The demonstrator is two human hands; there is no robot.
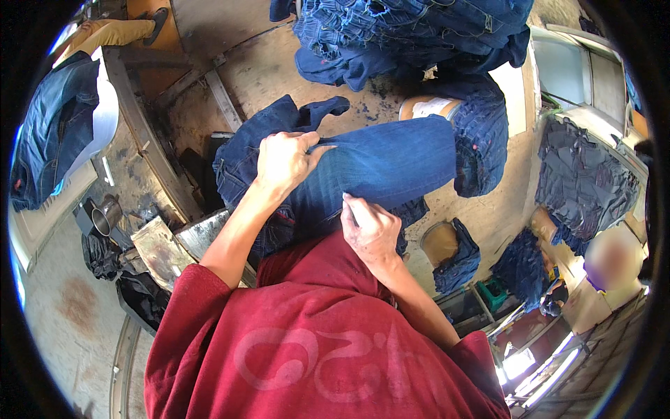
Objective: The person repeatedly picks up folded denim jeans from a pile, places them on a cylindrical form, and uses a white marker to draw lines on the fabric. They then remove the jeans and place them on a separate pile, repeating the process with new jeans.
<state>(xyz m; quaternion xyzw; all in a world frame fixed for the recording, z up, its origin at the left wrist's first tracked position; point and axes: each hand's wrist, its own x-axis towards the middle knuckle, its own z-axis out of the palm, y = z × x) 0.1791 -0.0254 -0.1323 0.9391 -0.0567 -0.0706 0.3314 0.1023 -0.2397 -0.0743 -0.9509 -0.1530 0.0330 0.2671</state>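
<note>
A pair of dark blue jeans (398, 157) lies in front of me, one leg stretched out flat toward the right and the rest bunched at the left. My left hand (286, 164) is closed on the denim along the leg's far side, its thumb pointing right. On the nearer side, my right hand (370, 230) has its fingers pinched together at the cloth. Between the two hands the denim looks paler, with fine creases. Whatever supports the leg is hidden under it.
A big heap of jeans (412, 35) sits at the far side. Denim hangs over a rounded form (481, 136) to the right. Dark garments (586, 174) lie farther right, near another person (614, 262). At left are folded jeans (56, 133) and a metal cup (106, 215).
</note>
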